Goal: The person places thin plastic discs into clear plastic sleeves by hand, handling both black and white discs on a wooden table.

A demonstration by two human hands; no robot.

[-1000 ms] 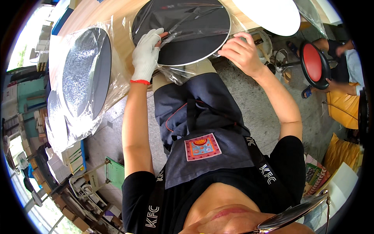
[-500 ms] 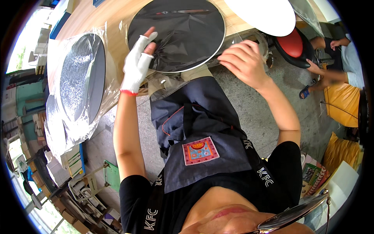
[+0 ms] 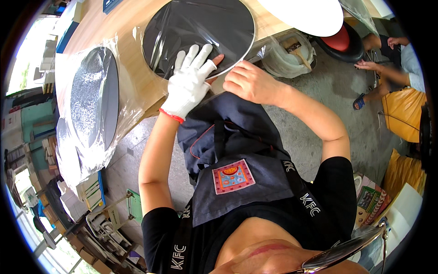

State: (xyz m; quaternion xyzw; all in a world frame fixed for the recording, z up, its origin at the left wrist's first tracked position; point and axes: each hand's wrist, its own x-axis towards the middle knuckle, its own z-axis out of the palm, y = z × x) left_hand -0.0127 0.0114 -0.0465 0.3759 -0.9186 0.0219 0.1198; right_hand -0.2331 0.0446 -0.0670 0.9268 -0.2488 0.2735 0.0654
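A round black disc [image 3: 212,20] with a pale rim lies on the wooden table, under glossy clear plastic film [image 3: 261,51]. My left hand [image 3: 189,84], in a white glove with a red cuff and bare thumb and forefinger tips, is spread flat on the near part of the disc. At the disc's near right edge, my bare right hand [image 3: 253,84] has its fingers closed on the film; the fingertips are partly hidden. Left of the disc, a stack of dark oval-looking discs [image 3: 93,96] lies in clear plastic at the table edge.
A white disc [image 3: 305,11] overhangs the table's far right. Below the edge stands a whitish bucket [image 3: 285,57] with a brush in it. Nearby are a red and black round seat [image 3: 340,39] and another person's hand [image 3: 367,65]. Yellow sacks [image 3: 401,114] stand at right.
My left hand has turned from edge-on to flat and spread on the disc. My right hand has moved left and down to the disc's near edge. The bucket is now uncovered.
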